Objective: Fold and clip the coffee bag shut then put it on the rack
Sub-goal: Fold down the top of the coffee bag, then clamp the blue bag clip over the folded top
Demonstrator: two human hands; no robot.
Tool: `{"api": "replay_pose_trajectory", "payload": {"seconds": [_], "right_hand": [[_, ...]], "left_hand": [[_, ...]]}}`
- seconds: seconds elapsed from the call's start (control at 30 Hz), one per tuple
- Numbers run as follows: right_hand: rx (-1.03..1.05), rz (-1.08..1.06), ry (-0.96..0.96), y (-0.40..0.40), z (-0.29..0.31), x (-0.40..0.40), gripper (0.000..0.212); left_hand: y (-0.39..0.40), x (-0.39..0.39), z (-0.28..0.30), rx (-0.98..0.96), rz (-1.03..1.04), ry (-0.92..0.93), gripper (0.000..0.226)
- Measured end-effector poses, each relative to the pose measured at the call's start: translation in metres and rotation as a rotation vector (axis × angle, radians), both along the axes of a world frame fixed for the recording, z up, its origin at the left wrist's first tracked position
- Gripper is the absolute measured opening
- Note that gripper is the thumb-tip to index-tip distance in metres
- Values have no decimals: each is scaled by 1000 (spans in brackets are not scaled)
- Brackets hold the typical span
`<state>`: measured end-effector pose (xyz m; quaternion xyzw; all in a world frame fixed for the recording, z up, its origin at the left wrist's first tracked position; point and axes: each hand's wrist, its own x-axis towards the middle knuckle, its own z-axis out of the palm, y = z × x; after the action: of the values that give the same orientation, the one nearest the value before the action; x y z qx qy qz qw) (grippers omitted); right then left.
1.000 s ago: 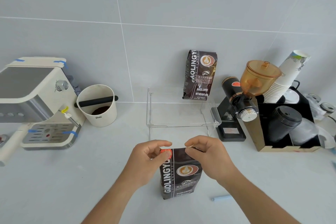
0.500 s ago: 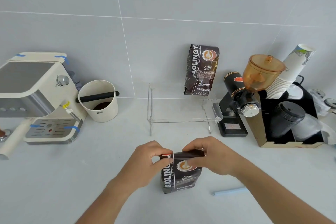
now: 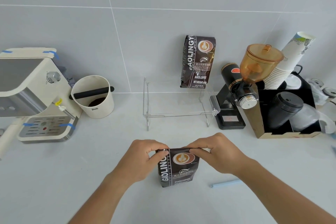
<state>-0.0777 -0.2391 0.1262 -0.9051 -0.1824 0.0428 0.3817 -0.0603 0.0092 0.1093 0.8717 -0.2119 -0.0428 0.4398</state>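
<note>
Two bare hands pinch the folded top edge of a dark coffee bag (image 3: 177,168) standing upright on a white counter (image 3: 72,178). Left hand (image 3: 143,160) has thumb and fingers clamped on the top left corner; right hand (image 3: 218,152) is clamped on the top right corner. A pale blue clip (image 3: 225,183) lies on the counter just right of the bag. Behind stands a clear acrylic rack (image 3: 180,103), with a second coffee bag (image 3: 199,62) upright on it against the wall.

Dark brown coffee bag (image 3: 179,167), pale blue clip (image 3: 225,183).
</note>
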Motion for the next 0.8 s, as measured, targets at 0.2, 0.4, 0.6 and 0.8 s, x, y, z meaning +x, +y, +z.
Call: {"api": "replay_pose_trajectory", "payload": {"seconds": [0.2, 0.4, 0.6, 0.8], "right_hand": [[176, -206, 57, -6, -10, 1, 9], [193, -261, 172, -37, -13, -3, 22], [-125, -573, 289, -106, -70, -19, 12], [-266, -743, 458, -140, -123, -44, 15]], "left_hand": [[-5, 3, -1, -14, 15, 11, 9], [-3, 2, -7, -33, 61, 10, 9], [-6, -1, -11, -59, 105, 7, 9], [-10, -5, -9, -79, 147, 39, 11]]}}
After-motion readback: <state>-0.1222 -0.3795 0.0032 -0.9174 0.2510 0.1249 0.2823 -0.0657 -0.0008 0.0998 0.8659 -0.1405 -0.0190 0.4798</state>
